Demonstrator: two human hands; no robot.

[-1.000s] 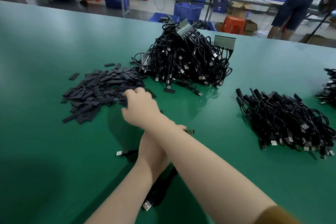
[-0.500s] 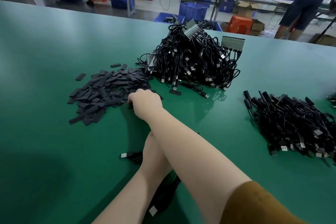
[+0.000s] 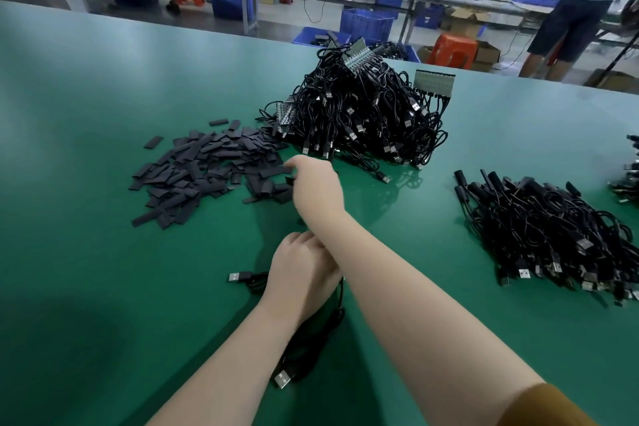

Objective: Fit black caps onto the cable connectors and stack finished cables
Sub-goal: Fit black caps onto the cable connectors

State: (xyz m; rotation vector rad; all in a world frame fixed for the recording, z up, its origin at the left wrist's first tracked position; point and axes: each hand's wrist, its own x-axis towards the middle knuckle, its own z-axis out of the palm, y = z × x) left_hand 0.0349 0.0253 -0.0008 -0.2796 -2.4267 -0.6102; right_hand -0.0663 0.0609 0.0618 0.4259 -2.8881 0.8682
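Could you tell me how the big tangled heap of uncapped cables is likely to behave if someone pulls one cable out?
The cable heap looks floppy: thin cords loop and sag. They interlock, so one pulled cable would probably drag neighbours along. The tall mound may slump sideways.

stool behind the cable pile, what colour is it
Orange-red; the stool shows in the head view.

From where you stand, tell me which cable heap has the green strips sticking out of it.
The tall cable heap at the table's far middle, behind the right hand. The flatter heap at right shows no such strips.
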